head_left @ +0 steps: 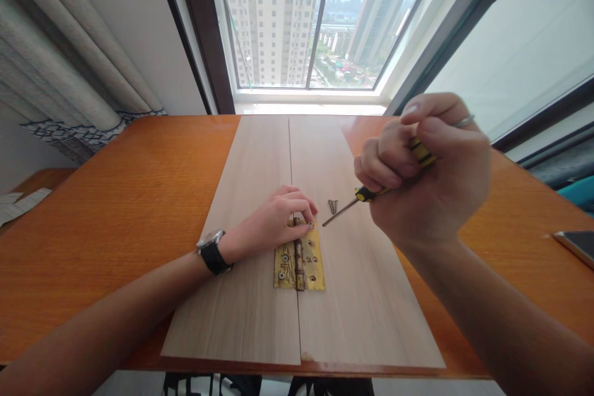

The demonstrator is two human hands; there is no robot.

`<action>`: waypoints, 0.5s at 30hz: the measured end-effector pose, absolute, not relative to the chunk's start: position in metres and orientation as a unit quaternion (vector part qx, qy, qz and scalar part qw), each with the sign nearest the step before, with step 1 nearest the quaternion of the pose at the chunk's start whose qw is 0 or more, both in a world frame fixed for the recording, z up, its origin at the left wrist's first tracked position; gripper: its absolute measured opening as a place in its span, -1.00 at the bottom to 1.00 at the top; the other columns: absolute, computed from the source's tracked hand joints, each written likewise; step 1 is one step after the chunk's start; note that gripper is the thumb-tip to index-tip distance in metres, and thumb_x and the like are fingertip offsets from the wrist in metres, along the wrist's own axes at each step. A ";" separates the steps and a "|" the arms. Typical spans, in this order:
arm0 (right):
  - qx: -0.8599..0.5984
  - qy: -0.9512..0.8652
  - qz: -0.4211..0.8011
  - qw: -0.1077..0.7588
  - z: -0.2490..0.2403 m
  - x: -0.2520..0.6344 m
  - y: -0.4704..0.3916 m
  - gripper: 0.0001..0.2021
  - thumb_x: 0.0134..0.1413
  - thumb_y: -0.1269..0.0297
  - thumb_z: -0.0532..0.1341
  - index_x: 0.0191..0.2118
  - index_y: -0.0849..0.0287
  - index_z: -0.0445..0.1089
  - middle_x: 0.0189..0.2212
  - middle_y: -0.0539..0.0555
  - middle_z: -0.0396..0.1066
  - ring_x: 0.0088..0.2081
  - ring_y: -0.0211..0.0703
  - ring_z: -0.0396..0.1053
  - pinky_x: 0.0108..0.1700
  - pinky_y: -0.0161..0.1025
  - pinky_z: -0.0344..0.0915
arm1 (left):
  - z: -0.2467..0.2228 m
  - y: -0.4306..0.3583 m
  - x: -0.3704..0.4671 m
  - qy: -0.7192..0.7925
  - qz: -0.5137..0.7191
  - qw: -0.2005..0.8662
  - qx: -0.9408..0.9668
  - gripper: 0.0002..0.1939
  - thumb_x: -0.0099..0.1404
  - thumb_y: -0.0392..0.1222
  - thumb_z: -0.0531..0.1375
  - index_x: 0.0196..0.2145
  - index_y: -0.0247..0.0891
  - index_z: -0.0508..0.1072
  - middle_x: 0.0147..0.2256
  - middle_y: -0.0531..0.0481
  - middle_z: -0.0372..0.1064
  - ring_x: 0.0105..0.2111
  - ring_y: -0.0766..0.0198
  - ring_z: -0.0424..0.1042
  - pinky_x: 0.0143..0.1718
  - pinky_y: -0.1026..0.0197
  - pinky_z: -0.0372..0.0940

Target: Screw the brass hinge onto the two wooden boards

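Note:
A brass-coloured hinge [310, 266] lies open across the seam between two pale wooden boards [362, 303]. Over its upper end is my left hand [283, 216], with thumb and fingertips closed around a small screw [310, 224] at the hinge's top right hole. Two screws show in the hinge's left leaf. Raised on the right, my right hand [427, 167] grips a screwdriver [364, 194] by its yellow and black handle. Its shaft points down and left, and the tip appears beside the hinge, not touching it. A few loose screws [333, 206] lie on the right board.
The boards rest on an orange-brown wooden table [171, 167]. A dark flat object [578, 242] lies at the table's right edge. Beyond the table stands a window [320, 31], with a curtain [55, 55] at the left.

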State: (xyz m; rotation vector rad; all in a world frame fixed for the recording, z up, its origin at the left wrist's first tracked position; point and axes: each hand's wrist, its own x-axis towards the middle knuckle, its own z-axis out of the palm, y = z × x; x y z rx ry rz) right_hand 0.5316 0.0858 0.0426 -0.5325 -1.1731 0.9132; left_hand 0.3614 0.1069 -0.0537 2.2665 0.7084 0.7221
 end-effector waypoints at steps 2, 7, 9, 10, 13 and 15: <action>-0.250 -0.542 0.416 0.686 0.040 0.528 0.089 -0.86 0.08 0.27 0.23 -0.41 0.04 0.23 -0.72 -0.21 -0.13 -0.68 -0.34 -0.23 -0.66 -0.34 -0.16 | -0.054 0.107 0.362 0.270 0.277 0.323 0.863 -0.86 0.27 -0.42 0.24 -0.40 -0.24 0.41 -0.15 -0.03 0.51 0.01 0.15 0.34 0.17 0.03 0.23; -0.282 -0.565 0.413 0.657 0.034 0.524 0.092 -0.77 0.15 0.14 0.24 -0.41 0.01 0.17 -0.71 -0.21 -0.16 -0.68 -0.32 -0.21 -0.65 -0.33 -0.13 | -0.056 0.108 0.362 0.269 0.287 0.322 0.861 -0.87 0.27 -0.40 0.23 -0.40 -0.23 0.41 -0.16 -0.03 0.51 0.02 0.14 0.35 0.17 0.01 0.25; -0.286 -0.574 0.412 0.647 0.033 0.522 0.091 -0.75 0.16 0.12 0.24 -0.42 0.00 0.15 -0.71 -0.21 -0.16 -0.68 -0.32 -0.20 -0.64 -0.33 -0.12 | -0.057 0.108 0.362 0.272 0.288 0.321 0.860 -0.87 0.26 -0.40 0.23 -0.40 -0.23 0.41 -0.15 -0.03 0.51 0.02 0.12 0.35 0.17 -0.01 0.26; -0.280 -0.576 0.414 0.647 0.033 0.521 0.091 -0.75 0.15 0.13 0.24 -0.43 0.01 0.15 -0.71 -0.21 -0.16 -0.69 -0.32 -0.19 -0.65 -0.33 -0.11 | -0.058 0.108 0.362 0.275 0.287 0.320 0.860 -0.87 0.26 -0.40 0.23 -0.40 -0.22 0.41 -0.14 -0.03 0.51 0.03 0.11 0.35 0.17 -0.02 0.26; -0.249 -0.564 0.423 0.664 0.033 0.516 0.090 -0.81 0.12 0.25 0.21 -0.45 0.02 0.17 -0.71 -0.21 -0.15 -0.69 -0.35 -0.20 -0.66 -0.34 -0.15 | -0.058 0.108 0.362 0.281 0.283 0.316 0.861 -0.87 0.24 -0.40 0.24 -0.40 -0.22 0.42 -0.12 -0.04 0.52 0.05 0.09 0.34 0.17 -0.03 0.26; -0.244 -0.558 0.430 0.667 0.033 0.512 0.090 -0.82 0.09 0.29 0.20 -0.45 0.03 0.17 -0.71 -0.20 -0.15 -0.69 -0.36 -0.21 -0.67 -0.35 -0.17 | -0.058 0.108 0.363 0.283 0.281 0.312 0.862 -0.87 0.24 -0.41 0.24 -0.40 -0.22 0.42 -0.12 -0.04 0.52 0.05 0.09 0.34 0.17 -0.02 0.26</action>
